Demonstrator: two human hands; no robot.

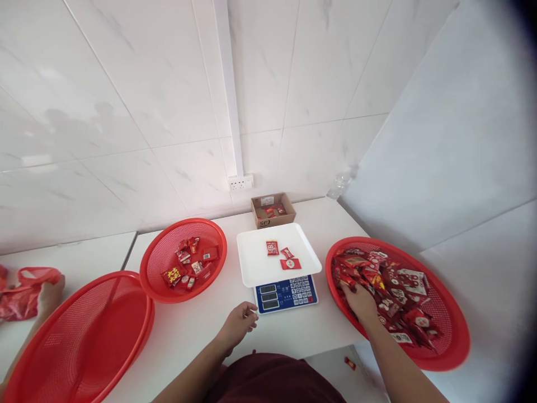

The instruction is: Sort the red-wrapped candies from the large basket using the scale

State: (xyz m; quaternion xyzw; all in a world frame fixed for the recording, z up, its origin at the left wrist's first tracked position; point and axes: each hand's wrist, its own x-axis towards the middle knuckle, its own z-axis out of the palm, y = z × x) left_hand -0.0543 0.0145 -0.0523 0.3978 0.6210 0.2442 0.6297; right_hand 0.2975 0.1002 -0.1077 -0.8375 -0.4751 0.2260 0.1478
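Observation:
My right hand [361,303] reaches into the red basket [455,319] at the right, its fingers closed at the left edge of a heap of red snack packets [392,291]. A small red-wrapped candy [347,280] shows at the fingertips, partly hidden. Beside the lower left corner of the blue digital scale [285,295], my left hand [240,324] hovers with loosely bent fingers and nothing in them. On the scale's white tray [255,260] lie a red square packet [272,248], a small twisted candy [287,253] and a flat red packet [291,263].
Behind the scale stands a cardboard box [274,221] with a few packets. To the left are a red basket [218,274] with several packets and a larger red basket [145,330]. Another person's hand [51,294] holds a red bag [20,299] at far left. One candy [349,363] lies below the table.

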